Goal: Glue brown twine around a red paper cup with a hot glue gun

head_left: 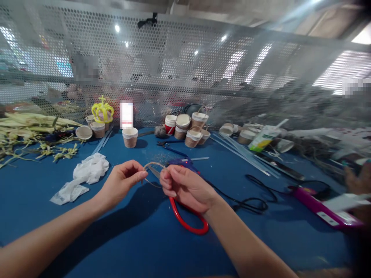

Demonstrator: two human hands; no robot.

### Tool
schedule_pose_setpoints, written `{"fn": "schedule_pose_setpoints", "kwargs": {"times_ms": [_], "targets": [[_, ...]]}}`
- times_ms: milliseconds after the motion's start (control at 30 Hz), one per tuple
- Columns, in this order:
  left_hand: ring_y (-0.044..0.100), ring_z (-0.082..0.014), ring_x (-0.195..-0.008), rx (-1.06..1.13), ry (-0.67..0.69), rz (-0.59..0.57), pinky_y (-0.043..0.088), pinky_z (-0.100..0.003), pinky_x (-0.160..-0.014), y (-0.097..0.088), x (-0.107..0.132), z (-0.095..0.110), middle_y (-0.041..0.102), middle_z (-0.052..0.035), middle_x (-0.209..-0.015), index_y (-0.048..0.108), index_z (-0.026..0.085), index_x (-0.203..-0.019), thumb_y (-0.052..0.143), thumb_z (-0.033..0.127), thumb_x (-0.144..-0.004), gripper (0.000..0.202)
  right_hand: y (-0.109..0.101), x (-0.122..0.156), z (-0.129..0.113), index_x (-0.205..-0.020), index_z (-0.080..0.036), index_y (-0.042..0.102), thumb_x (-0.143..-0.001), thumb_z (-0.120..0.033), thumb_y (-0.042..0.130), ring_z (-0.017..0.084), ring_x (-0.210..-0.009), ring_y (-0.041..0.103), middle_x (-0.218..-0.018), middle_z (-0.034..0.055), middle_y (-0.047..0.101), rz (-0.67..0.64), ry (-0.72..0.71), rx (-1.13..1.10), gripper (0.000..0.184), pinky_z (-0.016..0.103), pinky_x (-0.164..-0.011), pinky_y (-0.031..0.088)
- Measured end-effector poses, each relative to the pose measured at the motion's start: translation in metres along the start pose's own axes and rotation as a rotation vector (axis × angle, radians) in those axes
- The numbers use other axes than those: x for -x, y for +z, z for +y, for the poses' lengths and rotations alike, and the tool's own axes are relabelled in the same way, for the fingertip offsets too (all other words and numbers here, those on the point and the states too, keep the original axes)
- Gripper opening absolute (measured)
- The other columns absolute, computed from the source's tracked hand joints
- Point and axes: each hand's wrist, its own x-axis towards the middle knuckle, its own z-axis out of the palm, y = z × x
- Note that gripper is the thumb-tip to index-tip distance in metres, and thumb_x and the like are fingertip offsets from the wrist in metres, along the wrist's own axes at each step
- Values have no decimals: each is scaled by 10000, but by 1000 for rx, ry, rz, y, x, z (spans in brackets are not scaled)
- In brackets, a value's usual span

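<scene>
A thin piece of tan twine (155,163) curves in a loop between my two hands, above the blue table. My left hand (124,179) pinches one side of it between thumb and forefinger. On the other side, my right hand (185,187) has its fingers curled around the twine. Scissors with red handles (189,227) lie on the table beneath my right hand, which hides part of them. Just behind the hands lies a blue glue gun (185,164), partly covered by my right hand. A crumpled white cloth or tissue (91,168) rests left of my left hand.
Wrapped paper cups (130,138) stand along the back, some with handles. Blue-handled pliers (174,148), clear glue sticks (240,152) and a grey yarn ball (160,131) lie around. Dried husks (34,123) fill the left; a purple power strip (324,208) with black cable is right. A perforated screen (174,69) stands behind.
</scene>
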Motion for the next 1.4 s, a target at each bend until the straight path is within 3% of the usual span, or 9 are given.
{"fn": "schedule_pose_setpoints", "kwargs": {"times_ms": [200, 567, 733, 967, 1200, 1400], "targets": [[403, -99, -506, -259, 115, 94, 318, -219, -488, 5, 6, 8, 503, 31, -541, 554, 158, -646, 556, 312, -744, 182, 6, -2, 3, -641, -110, 622, -670, -256, 707, 51, -493, 377, -532, -20, 450, 8, -88, -71, 172, 172, -434, 251], [431, -107, -514, -311, 150, 130, 345, -223, -510, 3, 5, 9, 485, 37, -541, 525, 167, -644, 524, 314, -769, 193, 5, -3, 7, -609, -116, 602, -697, -286, 681, 47, -465, 374, -508, -28, 445, 10, -52, -79, 207, 174, -433, 244], [409, -97, -529, -145, 85, 46, 324, -219, -515, 2, 3, 8, 488, 37, -554, 526, 159, -647, 570, 314, -744, 188, 8, -2, 6, -609, -120, 593, -712, -282, 666, 50, -478, 365, -522, -27, 438, -27, -118, -115, 206, 169, -433, 248], [400, -78, -521, 391, -117, -231, 295, -214, -523, 1, 0, 8, 502, 37, -545, 509, 152, -599, 711, 359, -633, 291, 4, -3, 2, -587, -116, 582, -765, -297, 612, 41, -448, 272, -485, -53, 344, -79, -88, -233, 256, 136, -403, 239], [396, -76, -497, 598, -142, -241, 285, -219, -512, 7, 3, 12, 490, 43, -526, 512, 161, -602, 740, 327, -613, 282, 9, -3, 5, -588, -113, 589, -741, -303, 641, 44, -445, 243, -481, -61, 313, -91, -81, -314, 249, 123, -396, 263], [403, -79, -519, 579, -117, -225, 302, -219, -529, 9, 6, 9, 494, 42, -541, 532, 164, -617, 735, 336, -617, 266, 9, -4, 8, -598, -117, 590, -741, -307, 642, 39, -451, 265, -490, -60, 322, -97, -93, -331, 243, 118, -400, 267]]}}
